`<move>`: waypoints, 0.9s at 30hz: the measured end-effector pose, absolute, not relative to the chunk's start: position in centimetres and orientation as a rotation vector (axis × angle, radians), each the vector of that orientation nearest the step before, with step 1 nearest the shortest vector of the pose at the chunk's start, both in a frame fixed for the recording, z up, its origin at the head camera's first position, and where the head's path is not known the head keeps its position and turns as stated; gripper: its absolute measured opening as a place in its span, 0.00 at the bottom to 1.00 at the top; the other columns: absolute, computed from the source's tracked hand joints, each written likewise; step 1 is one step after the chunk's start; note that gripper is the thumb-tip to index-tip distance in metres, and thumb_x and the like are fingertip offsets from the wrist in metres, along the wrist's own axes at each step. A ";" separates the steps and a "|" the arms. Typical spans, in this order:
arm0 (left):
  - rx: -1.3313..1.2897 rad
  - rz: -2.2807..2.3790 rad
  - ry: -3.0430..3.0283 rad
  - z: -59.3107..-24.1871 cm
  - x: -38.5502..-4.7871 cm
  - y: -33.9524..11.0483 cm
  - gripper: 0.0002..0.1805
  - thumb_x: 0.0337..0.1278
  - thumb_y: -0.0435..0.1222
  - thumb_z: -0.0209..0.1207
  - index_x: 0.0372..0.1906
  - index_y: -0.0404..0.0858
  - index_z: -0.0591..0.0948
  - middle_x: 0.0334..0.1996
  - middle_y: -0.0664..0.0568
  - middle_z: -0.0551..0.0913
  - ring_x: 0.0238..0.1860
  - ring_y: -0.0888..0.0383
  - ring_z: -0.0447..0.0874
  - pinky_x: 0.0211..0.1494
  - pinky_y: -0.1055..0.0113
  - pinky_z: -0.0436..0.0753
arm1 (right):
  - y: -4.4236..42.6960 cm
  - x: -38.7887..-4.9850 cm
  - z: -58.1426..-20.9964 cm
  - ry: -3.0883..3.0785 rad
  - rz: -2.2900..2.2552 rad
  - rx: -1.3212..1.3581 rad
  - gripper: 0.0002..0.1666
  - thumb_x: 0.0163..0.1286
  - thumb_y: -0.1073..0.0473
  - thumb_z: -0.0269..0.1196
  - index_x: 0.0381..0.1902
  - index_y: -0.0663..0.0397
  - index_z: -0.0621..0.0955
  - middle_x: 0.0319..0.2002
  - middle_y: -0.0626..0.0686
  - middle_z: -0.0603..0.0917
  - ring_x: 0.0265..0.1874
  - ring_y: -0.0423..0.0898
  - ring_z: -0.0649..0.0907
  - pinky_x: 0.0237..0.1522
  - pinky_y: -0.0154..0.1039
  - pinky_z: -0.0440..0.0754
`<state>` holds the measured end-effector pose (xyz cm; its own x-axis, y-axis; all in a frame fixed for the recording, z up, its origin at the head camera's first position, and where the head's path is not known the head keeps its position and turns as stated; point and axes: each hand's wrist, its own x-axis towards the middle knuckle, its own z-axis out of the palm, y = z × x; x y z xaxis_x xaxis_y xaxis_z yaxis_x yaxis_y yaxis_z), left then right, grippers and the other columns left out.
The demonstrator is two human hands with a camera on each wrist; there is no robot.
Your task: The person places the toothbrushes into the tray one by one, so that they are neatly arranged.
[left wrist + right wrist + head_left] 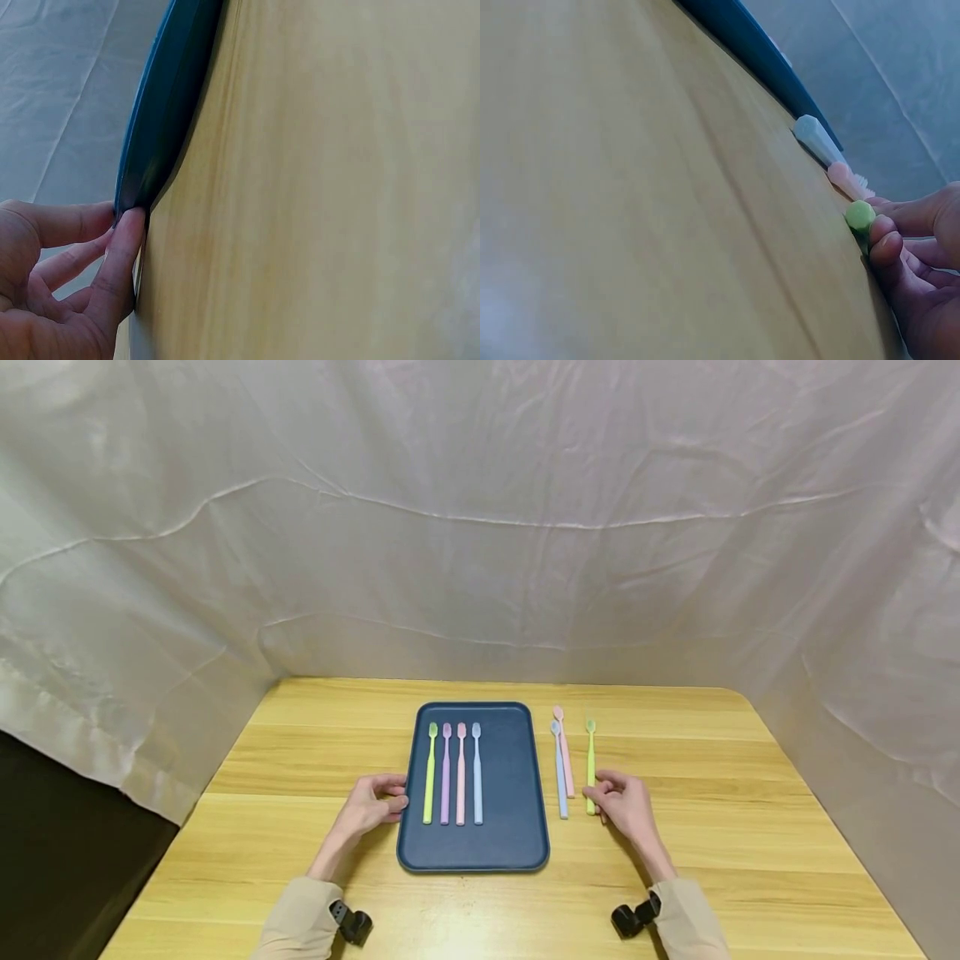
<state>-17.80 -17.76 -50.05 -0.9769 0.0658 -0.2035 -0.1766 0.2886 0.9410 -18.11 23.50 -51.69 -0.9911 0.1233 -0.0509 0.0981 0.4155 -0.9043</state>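
Yellow-green marks the toothbrush (591, 756) pinched by the right hand (624, 802) in the head view, best lifted straight up, I'd judge, clear of the blue toothbrush (561, 777) and pink toothbrush (567, 768) just left of those fingers, while the left hand (367, 806) keeps the navy tray (513, 777) steady, its 4 toothbrushes (446, 781) in a row right of the left fingertips. In the left wrist view, thumb and fingers pinch the tray's rim, barely parted. In the right wrist view, thumb and finger grasp the toothbrush near its handle's end, parted only by its thickness.
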 end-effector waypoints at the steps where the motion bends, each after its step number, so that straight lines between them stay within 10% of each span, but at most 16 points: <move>1: -0.101 1.754 2.355 -50.1 -17.8 -17.8 0.22 0.59 0.22 0.60 0.60 0.22 0.77 0.43 0.36 0.82 0.35 0.58 0.84 0.39 0.63 0.91 | 23.5 -18.0 -51.6 -2.623 1.675 -0.201 0.30 0.65 0.65 0.69 0.61 0.76 0.76 0.31 0.58 0.84 0.18 0.37 0.80 0.17 0.32 0.81; 27: -0.094 1.760 2.359 -50.1 -17.9 -17.8 0.22 0.59 0.22 0.61 0.60 0.22 0.77 0.43 0.34 0.82 0.36 0.56 0.85 0.39 0.61 0.92 | 24.0 -20.0 -51.6 -2.620 1.581 -0.226 0.29 0.64 0.61 0.70 0.59 0.73 0.78 0.30 0.56 0.86 0.16 0.37 0.79 0.17 0.31 0.80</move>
